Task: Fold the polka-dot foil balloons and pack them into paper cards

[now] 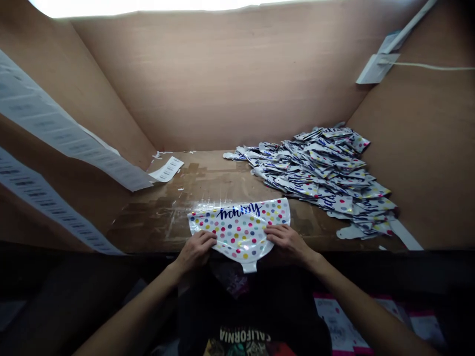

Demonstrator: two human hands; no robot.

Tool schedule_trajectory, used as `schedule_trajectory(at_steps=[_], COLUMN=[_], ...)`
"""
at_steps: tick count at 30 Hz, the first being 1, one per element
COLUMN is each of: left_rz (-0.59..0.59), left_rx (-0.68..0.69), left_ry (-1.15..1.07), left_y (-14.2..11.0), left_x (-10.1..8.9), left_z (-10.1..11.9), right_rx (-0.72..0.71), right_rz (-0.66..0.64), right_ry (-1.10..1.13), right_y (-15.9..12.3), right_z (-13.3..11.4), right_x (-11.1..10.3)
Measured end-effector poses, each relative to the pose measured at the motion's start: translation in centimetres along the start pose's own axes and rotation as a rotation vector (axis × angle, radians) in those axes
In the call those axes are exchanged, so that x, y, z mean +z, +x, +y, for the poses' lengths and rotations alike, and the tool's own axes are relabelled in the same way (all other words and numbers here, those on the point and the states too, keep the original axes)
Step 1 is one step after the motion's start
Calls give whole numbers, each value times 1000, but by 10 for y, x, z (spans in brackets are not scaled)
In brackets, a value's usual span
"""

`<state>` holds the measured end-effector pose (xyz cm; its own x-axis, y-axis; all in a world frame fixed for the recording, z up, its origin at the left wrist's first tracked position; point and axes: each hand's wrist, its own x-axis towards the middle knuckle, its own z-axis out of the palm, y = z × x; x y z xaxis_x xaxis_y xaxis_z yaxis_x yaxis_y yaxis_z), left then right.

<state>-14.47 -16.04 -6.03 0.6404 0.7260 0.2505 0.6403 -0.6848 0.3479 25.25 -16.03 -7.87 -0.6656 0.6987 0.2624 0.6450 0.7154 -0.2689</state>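
A flat white foil balloon [241, 232] with coloured dots lies folded in front of me at the table's near edge. Its blue lettering appears upside down, and a short white tail [249, 267] points toward my body. My left hand [197, 248] grips its lower left edge, fingertips on top. On the opposite edge my right hand [288, 242] holds it in the same way, fingers bent over the dotted surface. Both thumbs are mostly hidden. To the right, a heap of similar folded balloons [319, 173] is piled against the side wall.
Cardboard walls [230, 84] enclose the taped work surface [218, 175]. Long strips of printed labels [70, 133] hang on the left, and a short label piece [167, 169] lies near them. A white fixture [376, 68] with a cable sits upper right. Pink-edged packages [341, 321] lie below the table.
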Motion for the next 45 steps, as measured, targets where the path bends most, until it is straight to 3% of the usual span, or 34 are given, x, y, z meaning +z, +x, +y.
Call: schedule_trajectory(at_steps=[3, 6, 7, 9, 11, 13, 15, 16, 19, 21, 24, 27, 31, 33, 35, 38, 42, 45], left_rz=[-97, -364, -426, -426, -365, -406, -476, -497, -439, -277, -28, 96, 218, 246, 269, 286, 92, -39], left_rx=[-316, -536, -556, -568, -560, -555, -552, -545, -522, -564, -690, -780, -782, -738, -707, -710, -683, -646], left_ry=[-45, 30, 62, 63, -25, -125, -195, -235, -550, -881, -1246, -1386, -1326, -1341, -1434, -1603, -1707, -1574], left_y=[23, 65, 82, 115, 149, 177, 192, 194, 175, 151, 116, 96, 83, 79, 76, 76, 74, 71], left_x=[-15, -37, -42, -46, -40, -31, -25, -24, -25, -25, -21, -13, -8, -8, -9, -12, -7, 4], left_z=[-10, -16, -17, -14, -8, 0, 7, 11, 25, 39, 66, 85, 91, 91, 91, 93, 96, 100], right_rx=[379, 659, 681, 686, 695, 713, 719, 723, 791, 853, 770, 663, 649, 595, 517, 440, 374, 407], right_rz=[-58, -181, -211, -232, -223, -180, -19, 124, 626, 755, 535, 358, 362, 294, 235, 297, 398, 403], right_ry=[-31, -158, -182, -194, -182, -157, -121, -92, 148, 547, 1323, 1702, 1692, 1625, 1511, 1336, 1200, 1192], right_y=[23, 57, 65, 75, 76, 69, 57, 49, 31, 29, 42, 58, 61, 56, 50, 46, 52, 58], right_z=[9, 12, 13, 13, 13, 13, 8, 3, -21, -41, -63, -68, -64, -65, -66, -65, -55, -46], right_x=[-4, -17, -19, -21, -21, -21, -21, -21, -14, -7, -1, -7, -30, -41, -49, -53, -48, -43])
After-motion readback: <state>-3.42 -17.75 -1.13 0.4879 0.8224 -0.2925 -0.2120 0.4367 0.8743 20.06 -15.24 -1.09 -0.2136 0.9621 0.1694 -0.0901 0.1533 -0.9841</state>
